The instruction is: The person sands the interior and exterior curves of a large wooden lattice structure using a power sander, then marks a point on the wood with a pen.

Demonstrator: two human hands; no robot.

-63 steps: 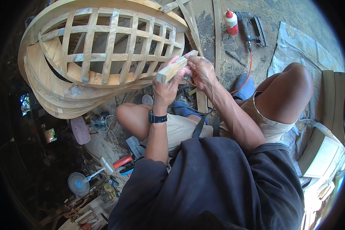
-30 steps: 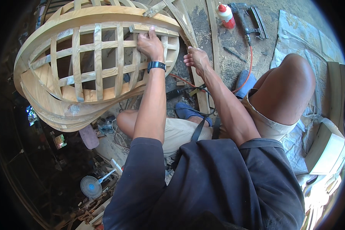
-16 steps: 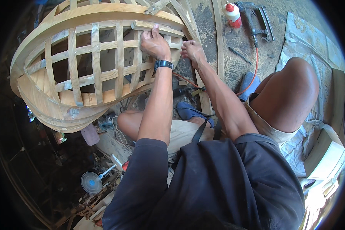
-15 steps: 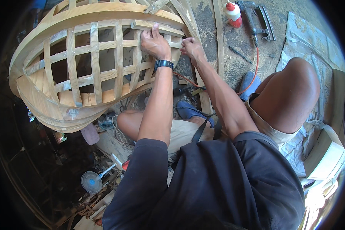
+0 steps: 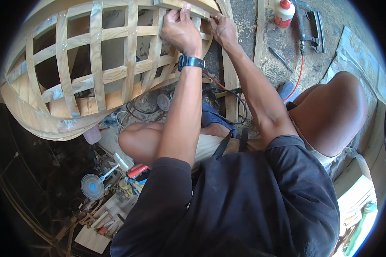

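Note:
A curved wooden lattice frame [image 5: 97, 55] of crossed slats fills the upper left. Along its upper right part lies a short wooden strip [image 5: 198, 12]. My left hand [image 5: 181, 32], with a dark watch at the wrist, is closed on this strip, thumb over its upper side and fingers bent below. At the strip's right end, my right hand [image 5: 224, 31] has its fingers curled and pinching the tip. The fingertips of that hand are partly hidden.
A white-and-red glue bottle [image 5: 284, 13] stands at the upper right beside a nail gun [image 5: 309, 28] on an orange hose [image 5: 299, 79]. A dark pencil-like tool [image 5: 281, 59] lies on the floor. A small fan [image 5: 92, 186] and wood scraps [image 5: 94, 240] are at the lower left.
The view has shifted, so the frame sits higher and further left. My right hand has come up from just below to the strip's right end. My left hand keeps its hold.

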